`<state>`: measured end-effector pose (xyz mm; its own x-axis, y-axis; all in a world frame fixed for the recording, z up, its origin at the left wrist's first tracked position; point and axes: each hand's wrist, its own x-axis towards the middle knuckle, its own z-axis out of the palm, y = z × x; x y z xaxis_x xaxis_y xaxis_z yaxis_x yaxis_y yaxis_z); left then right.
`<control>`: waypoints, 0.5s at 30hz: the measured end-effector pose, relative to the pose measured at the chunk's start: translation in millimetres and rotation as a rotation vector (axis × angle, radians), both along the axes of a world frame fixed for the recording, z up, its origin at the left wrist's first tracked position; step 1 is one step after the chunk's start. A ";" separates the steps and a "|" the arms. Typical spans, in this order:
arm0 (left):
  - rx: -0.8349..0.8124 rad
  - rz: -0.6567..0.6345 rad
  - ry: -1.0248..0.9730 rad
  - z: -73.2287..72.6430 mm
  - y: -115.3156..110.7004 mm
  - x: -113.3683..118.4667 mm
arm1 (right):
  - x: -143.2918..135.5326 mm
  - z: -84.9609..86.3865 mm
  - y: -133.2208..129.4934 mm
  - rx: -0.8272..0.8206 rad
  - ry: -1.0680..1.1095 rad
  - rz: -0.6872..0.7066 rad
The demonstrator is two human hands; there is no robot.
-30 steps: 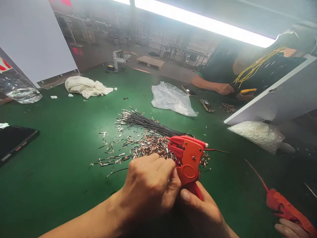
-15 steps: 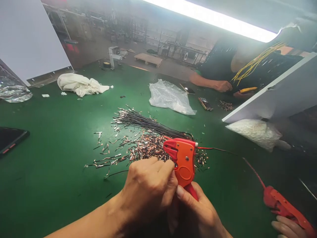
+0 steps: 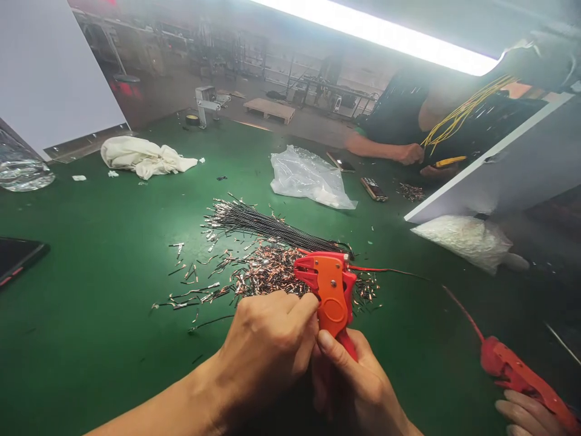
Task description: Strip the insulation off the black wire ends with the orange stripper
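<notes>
Head view. Wire stripper, red and orange (image 3: 333,284): held upright over the worktop (image 3: 100,315), its handle grasped by the right hand (image 3: 363,381), its lower end covered by that palm. Left hand (image 3: 272,339): clenched beside the stripper's front edge; whatever may be pinched inside is hidden. Black wires, one bundle (image 3: 276,224): laid behind the stripper, right end partly masked. Wire clippings, copper and black (image 3: 267,269): heaped between bundle and hands, partly covered. Second red tool (image 3: 517,369): held by another hand (image 3: 526,415), cut off at lower right; its owner cannot be determined. Phone (image 3: 18,257): cropped by the left edge. Surface: green, lit by a tube light (image 3: 385,33); crumpled cloth (image 3: 140,156) and clear plastic bag (image 3: 311,175) laid out. Room: wooden pallet (image 3: 270,110) on the floor, racks blurred beyond; yellow wires (image 3: 463,118) seen near a co-worker's hand (image 3: 411,154). Keypad device (image 3: 374,189): legends too small to be read.
</notes>
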<state>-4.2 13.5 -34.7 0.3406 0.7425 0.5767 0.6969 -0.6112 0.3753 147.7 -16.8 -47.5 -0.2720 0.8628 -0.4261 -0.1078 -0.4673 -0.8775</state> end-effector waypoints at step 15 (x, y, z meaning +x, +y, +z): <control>0.104 -0.126 0.093 5.6 0.4 1.4 | 13.4 9.7 13.1 0.011 0.248 -0.302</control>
